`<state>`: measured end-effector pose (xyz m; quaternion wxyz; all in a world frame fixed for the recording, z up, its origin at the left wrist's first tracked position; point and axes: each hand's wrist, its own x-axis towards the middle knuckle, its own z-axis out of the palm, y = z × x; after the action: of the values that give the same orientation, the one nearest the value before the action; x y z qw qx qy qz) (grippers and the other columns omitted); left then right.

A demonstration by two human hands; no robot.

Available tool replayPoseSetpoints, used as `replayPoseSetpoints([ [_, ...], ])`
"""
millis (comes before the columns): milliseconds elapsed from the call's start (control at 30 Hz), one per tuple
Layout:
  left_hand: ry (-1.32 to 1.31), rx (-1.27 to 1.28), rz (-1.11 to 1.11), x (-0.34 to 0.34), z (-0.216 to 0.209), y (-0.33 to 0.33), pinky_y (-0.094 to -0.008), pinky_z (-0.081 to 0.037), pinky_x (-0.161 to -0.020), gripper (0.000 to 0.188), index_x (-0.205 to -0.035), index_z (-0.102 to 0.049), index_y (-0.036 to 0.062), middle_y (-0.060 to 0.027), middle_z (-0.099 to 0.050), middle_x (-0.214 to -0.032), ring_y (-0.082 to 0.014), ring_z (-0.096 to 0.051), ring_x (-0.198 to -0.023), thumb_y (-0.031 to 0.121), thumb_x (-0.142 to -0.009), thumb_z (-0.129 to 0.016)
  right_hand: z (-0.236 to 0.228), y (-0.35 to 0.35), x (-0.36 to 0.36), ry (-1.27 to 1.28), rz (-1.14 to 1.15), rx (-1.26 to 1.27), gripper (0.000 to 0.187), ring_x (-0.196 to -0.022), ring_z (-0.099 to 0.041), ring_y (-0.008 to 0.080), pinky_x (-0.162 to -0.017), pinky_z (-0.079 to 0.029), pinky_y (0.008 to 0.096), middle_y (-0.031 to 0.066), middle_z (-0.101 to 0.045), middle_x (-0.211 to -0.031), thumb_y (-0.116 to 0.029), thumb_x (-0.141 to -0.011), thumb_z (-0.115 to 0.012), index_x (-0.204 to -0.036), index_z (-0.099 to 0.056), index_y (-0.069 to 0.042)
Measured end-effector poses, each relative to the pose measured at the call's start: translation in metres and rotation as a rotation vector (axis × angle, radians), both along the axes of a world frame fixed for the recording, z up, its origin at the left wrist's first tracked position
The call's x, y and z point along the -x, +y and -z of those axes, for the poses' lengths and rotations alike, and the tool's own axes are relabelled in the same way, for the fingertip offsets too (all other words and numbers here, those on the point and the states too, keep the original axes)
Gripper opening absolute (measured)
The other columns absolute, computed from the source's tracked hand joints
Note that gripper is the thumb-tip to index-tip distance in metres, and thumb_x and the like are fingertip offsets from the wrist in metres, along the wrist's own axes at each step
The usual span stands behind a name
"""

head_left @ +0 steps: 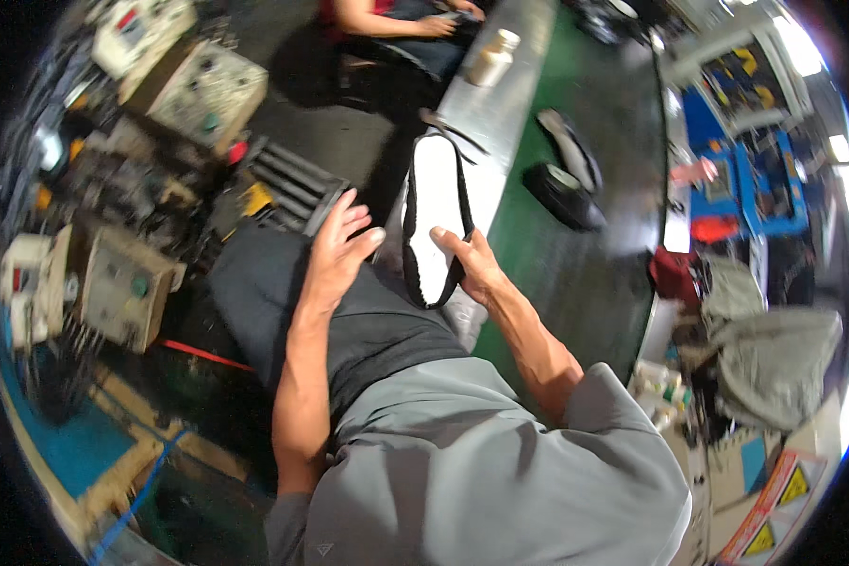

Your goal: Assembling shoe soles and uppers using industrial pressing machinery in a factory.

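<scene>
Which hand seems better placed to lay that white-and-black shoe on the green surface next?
Probably the right hand: it grips the shoe, thumb on the white side, and is nearer the green surface. The left hand is open and apart from the shoe.

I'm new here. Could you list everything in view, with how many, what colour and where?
Held shoe piece: 1, white with black edging, centre
Grey shoe piece: 1, grey and black, on the work surface
Black shoe piece: 1, black, beside the grey one
Work surface: 1, dark green, right of centre
Metal ledge: 1, silvery, along the surface's left
Bottle: 1, off-white, on the ledge
Panelled boxes: at least 2, beige, left
Warning triangles: 2, yellow and black, lower right
Co-worker: 1, partly visible, top
Small clutter: uncountable, mixed, both sides
Shirt: 1, grey, bottom
Left hand: 1, bare, left of the held piece
Right hand: 1, bare, gripping it
</scene>
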<state>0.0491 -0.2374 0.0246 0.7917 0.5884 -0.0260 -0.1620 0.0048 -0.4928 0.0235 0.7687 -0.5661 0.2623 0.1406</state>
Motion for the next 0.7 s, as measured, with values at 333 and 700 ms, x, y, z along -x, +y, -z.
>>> replayPoseSetpoints([
  [333,-0.112,-0.071,-0.481,0.068,-0.043,0.123,-0.04,-0.041,-0.123,0.085,-0.168,-0.032,-0.005,-0.0194,-0.054,-0.158,-0.0265,-0.054,-0.145,0.004,-0.093,-0.071,-0.037,0.156,-0.027,-0.274,-0.777,-0.094,0.089,-0.13,-0.064,0.0261,-0.113,-0.051,0.0398,0.0187,-0.065,-0.143,-0.016,-0.094,-0.085,-0.165,-0.035,0.004],
  [700,-0.028,-0.068,-0.571,0.098,-0.056,0.161,-0.0344,-0.046,-0.114,0.071,-0.16,-0.052,-0.0002,-0.0124,-0.062,-0.145,-0.021,-0.061,-0.129,0.021,-0.096,-0.074,-0.051,0.158,-0.011,-0.355,-1.175,0.187,0.096,-0.15,-0.049,0.033,-0.124,-0.041,0.0426,0.0258,-0.051,-0.161,-0.034,-0.097,-0.085,-0.169,-0.033,0.002],
])
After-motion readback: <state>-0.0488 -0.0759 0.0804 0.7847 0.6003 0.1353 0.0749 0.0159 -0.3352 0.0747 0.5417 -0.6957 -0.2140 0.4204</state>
